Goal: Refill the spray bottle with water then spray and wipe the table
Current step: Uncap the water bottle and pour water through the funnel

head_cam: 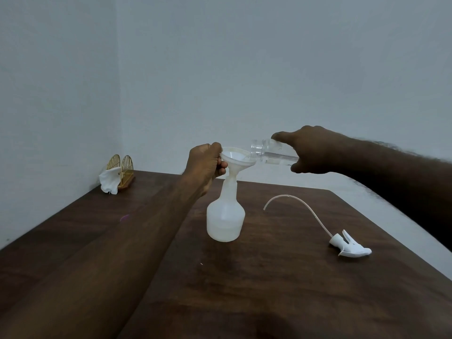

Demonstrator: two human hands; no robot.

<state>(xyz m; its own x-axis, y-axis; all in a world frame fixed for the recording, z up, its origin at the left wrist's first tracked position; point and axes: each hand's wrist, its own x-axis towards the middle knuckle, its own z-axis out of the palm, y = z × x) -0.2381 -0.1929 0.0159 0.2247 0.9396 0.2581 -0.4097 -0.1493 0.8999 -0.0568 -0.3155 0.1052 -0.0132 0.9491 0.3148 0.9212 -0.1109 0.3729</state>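
Stretching from the near edge of the dark wooden desk [269, 294], the left forearm [137, 241] crossed the surface toward its middle. Toward the right edge lay the detached white spray head [352, 247] on its side, its thin dip tube [300, 206] arching up and back toward the middle of the desk. Near the middle stood the translucent white spray bottle [225, 216], upright and uncapped, with liquid showing in its lower part. A white funnel [238, 159] sat with its stem in the bottle's neck. The left hand [206, 163] gripped the funnel at its left rim, fingers curled round it. The right hand [311, 152] held a clear plastic bottle [270, 152] tipped nearly level, one finger over it and the thumb under, its open mouth just above the funnel's right rim; water lay along the bottle's lower side. In the far left corner of the desk stood a small golden wire holder [123, 167] with a white tissue [108, 181] spilling from it, against the pale wall [220, 69].
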